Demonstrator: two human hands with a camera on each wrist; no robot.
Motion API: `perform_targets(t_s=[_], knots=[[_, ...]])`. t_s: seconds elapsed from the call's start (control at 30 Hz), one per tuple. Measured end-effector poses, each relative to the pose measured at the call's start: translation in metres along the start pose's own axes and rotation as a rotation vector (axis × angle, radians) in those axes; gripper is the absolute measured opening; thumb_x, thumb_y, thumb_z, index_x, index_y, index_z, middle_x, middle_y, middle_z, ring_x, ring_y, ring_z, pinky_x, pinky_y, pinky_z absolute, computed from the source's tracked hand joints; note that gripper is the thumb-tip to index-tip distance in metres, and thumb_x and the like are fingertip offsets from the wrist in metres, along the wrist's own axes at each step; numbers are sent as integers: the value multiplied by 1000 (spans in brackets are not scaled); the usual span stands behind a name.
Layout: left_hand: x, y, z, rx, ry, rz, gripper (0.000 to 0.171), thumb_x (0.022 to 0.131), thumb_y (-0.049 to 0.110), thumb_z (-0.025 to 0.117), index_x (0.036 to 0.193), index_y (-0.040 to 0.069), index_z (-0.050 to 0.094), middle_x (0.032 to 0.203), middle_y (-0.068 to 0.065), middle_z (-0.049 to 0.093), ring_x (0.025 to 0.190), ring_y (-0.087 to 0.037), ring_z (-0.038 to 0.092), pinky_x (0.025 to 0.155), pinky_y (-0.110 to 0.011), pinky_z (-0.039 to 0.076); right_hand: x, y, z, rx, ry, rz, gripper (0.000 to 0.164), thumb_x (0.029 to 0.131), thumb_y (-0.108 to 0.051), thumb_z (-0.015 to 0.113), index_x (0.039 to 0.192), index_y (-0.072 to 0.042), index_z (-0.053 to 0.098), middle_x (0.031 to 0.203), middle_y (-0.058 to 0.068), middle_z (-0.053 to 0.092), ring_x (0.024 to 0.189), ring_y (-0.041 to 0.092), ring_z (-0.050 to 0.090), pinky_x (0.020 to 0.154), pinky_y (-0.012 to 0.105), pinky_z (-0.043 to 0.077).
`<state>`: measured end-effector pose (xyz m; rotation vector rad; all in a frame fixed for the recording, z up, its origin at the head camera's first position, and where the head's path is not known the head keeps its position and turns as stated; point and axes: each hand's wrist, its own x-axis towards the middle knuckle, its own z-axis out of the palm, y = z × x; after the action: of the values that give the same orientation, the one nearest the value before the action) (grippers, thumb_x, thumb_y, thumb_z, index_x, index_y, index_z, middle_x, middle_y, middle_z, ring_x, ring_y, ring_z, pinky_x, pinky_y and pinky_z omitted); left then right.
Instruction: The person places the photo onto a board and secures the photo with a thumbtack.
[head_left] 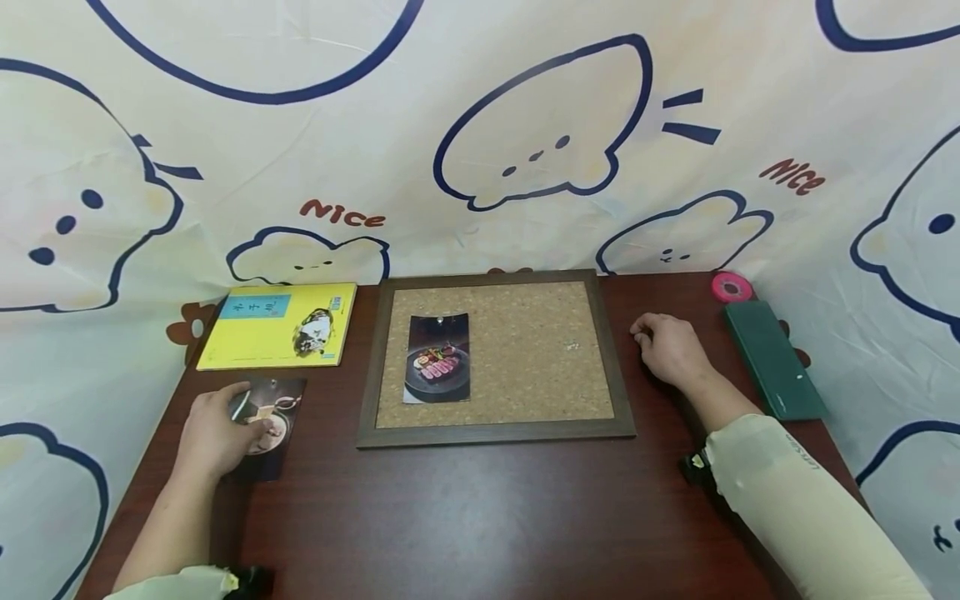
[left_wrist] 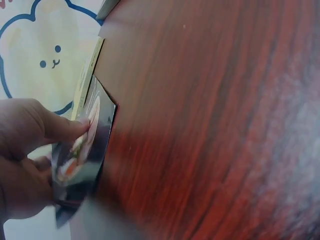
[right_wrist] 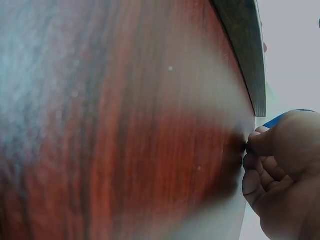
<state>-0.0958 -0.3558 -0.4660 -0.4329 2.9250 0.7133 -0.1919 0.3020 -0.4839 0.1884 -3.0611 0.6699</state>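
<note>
Table (head_left: 450,508): dark reddish-brown wood grain; pale glare (head_left: 487,542) toward near edge. Pale sheeting (head_left: 420,167) rises beyond far, left and right edges, printed with navy-outlined cartoon figures (head_left: 555,108); red "Nice" lettering (head_left: 342,213) above far edge, twice.

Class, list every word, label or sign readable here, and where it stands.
"Nice", twice, on the wall cloth.
Yellow book: cover characters, too small to read surely.
Right sleeve: lettering, too blurred to read.
Green box: tiny mark, unreadable.
Photo in left hand: no readable text.
</note>
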Motion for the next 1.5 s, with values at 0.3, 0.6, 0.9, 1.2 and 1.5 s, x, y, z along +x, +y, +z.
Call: perform_targets(t_s=[0.3,0.6,0.9,1.2,1.5], knots=[[2,-6,5,-107,34,89,71,90,3,72,153,-7,40,148,-42,30,122,-59,42,95,-71,41,-2,-1,0,7,9,-5,15,103,-7,53,106,0,67,106,21,69,101,40,64,92,58,49],[5,0,-2,-219,-6,37,74,95,10,71,159,-1,35,157,-39,24,128,-55,37,98,-70,39,-2,-2,-1,18,27,-7,16,103,-7,53,106,0,67,106,21,69,101,41,64,93,59,48],[6,16,-7,-258,-33,14,77,98,22,72,162,6,32,160,-36,24,123,-50,40,84,-48,45,-3,-4,-1,37,32,2,16,104,-9,54,107,-1,68,107,21,69,103,41,64,94,59,48],[7,29,-7,-361,-81,53,72,101,15,60,165,11,27,167,-28,20,136,-47,36,86,-41,49,-6,-10,-4,75,46,6,15,104,-9,56,108,-2,69,107,20,70,102,40,65,91,58,49],[6,49,-4,-525,-127,82,81,93,-7,46,167,16,22,170,-20,16,146,-42,30,67,-23,49,-8,-12,-4,109,59,10,13,104,-9,57,107,-4,70,105,19,72,97,37,66,85,55,50]])
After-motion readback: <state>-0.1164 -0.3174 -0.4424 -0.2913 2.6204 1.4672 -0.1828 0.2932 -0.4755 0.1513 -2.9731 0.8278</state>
